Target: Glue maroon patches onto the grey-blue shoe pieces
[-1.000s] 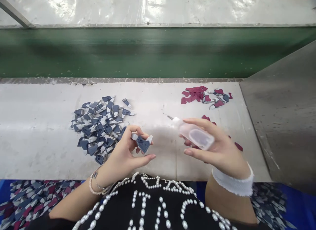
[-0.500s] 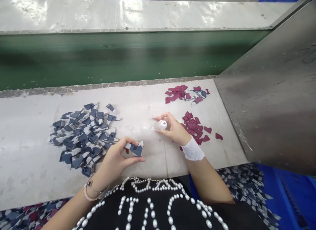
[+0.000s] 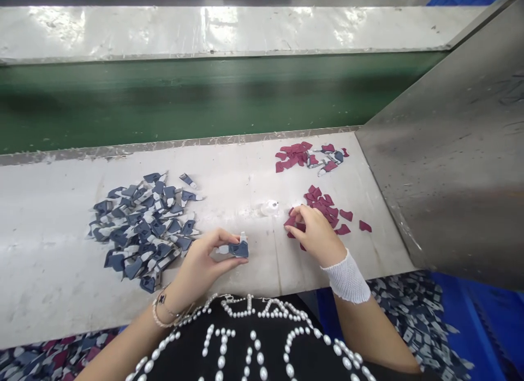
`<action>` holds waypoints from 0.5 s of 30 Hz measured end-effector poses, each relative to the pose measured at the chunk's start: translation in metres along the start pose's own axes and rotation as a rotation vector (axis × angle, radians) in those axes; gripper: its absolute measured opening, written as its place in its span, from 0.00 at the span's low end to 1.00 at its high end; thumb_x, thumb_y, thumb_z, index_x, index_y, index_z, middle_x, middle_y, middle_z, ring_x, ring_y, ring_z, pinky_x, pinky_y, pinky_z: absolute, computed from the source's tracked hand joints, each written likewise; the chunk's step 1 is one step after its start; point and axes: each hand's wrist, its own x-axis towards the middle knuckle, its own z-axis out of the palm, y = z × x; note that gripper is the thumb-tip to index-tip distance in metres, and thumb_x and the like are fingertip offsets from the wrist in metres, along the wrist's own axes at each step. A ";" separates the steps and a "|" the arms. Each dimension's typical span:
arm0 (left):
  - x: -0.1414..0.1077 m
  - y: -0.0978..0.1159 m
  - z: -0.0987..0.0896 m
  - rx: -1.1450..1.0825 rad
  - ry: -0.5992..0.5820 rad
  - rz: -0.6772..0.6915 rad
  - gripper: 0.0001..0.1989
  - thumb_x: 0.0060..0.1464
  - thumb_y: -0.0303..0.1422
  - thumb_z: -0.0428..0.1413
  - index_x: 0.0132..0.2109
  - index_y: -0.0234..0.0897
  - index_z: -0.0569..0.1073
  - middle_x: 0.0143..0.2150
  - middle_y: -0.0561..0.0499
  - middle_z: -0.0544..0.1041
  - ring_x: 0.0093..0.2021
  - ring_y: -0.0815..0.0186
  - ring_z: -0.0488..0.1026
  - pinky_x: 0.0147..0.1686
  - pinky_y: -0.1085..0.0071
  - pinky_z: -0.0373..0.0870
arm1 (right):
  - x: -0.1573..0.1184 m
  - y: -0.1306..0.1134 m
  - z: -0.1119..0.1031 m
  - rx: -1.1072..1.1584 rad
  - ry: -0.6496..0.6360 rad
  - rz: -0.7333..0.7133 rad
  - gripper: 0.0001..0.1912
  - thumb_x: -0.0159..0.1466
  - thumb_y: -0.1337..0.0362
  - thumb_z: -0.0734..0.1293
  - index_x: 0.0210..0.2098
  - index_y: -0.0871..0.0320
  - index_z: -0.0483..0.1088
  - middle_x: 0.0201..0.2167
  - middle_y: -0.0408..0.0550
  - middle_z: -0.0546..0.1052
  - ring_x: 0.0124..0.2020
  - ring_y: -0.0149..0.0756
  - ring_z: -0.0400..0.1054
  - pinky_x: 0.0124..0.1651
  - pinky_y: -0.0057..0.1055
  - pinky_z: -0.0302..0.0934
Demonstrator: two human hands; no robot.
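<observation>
While the left hand [image 3: 196,269] pinches a navy-and-white cut piece [image 3: 238,250] between thumb and fingers, the right hand [image 3: 317,233] sits with curled fingers [image 3: 297,217] on a scatter of maroon pieces [image 3: 319,203], touching some; whether they grip one can't be told. Left of the left fingers lies a heap of navy-and-white pieces [image 3: 141,228] on the tabletop [image 3: 61,293]. Just left of the right fingers sits a small whitish plastic object [image 3: 269,208], too blurred to name. Beyond the right fingers is a maroon-and-white cluster [image 3: 307,157]. Farther off run a green conveyor belt [image 3: 204,97] and, to the right, a steel panel [image 3: 442,152]. Below the hands is a black top with pearl beads [image 3: 245,343].
</observation>
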 end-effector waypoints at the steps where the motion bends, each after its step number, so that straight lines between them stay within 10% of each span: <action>1: 0.000 -0.001 0.000 0.004 0.001 0.004 0.11 0.54 0.36 0.66 0.42 0.42 0.72 0.43 0.50 0.81 0.50 0.58 0.80 0.51 0.59 0.79 | 0.001 0.000 -0.001 -0.019 -0.003 0.007 0.07 0.62 0.66 0.70 0.40 0.57 0.70 0.35 0.48 0.75 0.41 0.45 0.67 0.45 0.39 0.62; 15: 0.005 -0.023 -0.002 -0.056 0.109 -0.054 0.13 0.50 0.37 0.66 0.39 0.39 0.72 0.40 0.48 0.83 0.41 0.61 0.80 0.37 0.72 0.76 | -0.003 -0.019 0.012 -0.141 0.166 0.114 0.06 0.63 0.71 0.69 0.29 0.58 0.70 0.34 0.56 0.77 0.41 0.54 0.71 0.44 0.42 0.59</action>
